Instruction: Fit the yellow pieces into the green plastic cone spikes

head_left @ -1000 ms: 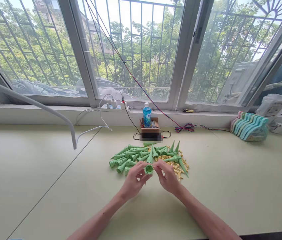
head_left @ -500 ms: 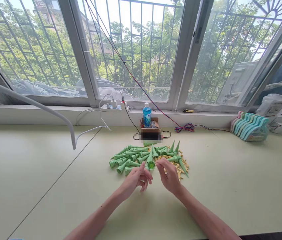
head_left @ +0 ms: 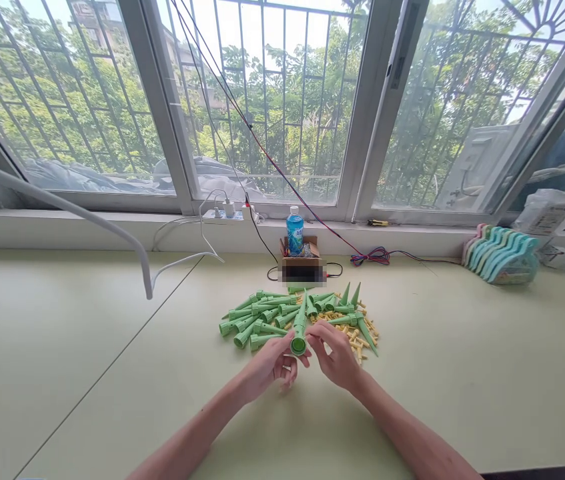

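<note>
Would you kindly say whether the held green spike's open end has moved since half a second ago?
Yes, the green spike's open end has shifted down the picture, away from the blue bottle.

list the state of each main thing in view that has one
held spike: in the left hand, open end facing the camera
right hand: fingers bent, beside the held spike, contact unclear
other spikes: loosely piled
yellow pieces: scattered loose
bottle: upright, capped
box: flaps open
plugs: in the power strip
red-blue cable: coiled
pastel pieces: stacked in a row
</note>
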Demonstrator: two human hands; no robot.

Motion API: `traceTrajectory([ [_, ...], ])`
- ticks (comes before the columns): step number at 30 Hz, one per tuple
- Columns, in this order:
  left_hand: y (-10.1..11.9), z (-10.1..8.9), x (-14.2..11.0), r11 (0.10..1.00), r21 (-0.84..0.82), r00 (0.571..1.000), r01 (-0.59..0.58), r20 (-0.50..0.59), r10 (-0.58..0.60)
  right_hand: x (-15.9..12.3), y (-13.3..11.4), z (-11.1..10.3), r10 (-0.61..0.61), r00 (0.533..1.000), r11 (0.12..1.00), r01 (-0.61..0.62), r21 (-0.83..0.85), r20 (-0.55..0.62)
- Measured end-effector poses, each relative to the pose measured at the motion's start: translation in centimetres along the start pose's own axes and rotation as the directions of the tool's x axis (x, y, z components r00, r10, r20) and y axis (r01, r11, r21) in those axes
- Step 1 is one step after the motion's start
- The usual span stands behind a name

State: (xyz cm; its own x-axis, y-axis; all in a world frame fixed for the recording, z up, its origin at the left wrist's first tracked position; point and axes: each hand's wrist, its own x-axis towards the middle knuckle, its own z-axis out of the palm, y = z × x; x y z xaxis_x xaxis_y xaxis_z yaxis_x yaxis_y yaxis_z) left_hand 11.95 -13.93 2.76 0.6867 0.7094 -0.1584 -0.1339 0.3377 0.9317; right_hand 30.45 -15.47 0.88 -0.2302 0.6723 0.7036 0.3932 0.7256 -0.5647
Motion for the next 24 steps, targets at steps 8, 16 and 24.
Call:
traceTrajectory([
  [8,0.41,0.29,-0.03,0.988,0.134,0.995,-0.075,-0.06,0.083,-0.02,0.16,0.1,0.008,1.0,0.999,-0.008,-0.036,-0.003],
  [16,-0.11,0.67,-0.12,0.846,0.494,0.932,-0.202,-0.167,0.32,-0.02,0.46,0.19,0.029,1.0,0.998,-0.03,-0.063,-0.011],
  [24,-0.32,0.66,-0.17,0.639,0.717,0.855,-0.279,-0.118,0.505,0.02,0.42,0.36,0.074,0.997,0.994,-0.075,-0.078,-0.01],
])
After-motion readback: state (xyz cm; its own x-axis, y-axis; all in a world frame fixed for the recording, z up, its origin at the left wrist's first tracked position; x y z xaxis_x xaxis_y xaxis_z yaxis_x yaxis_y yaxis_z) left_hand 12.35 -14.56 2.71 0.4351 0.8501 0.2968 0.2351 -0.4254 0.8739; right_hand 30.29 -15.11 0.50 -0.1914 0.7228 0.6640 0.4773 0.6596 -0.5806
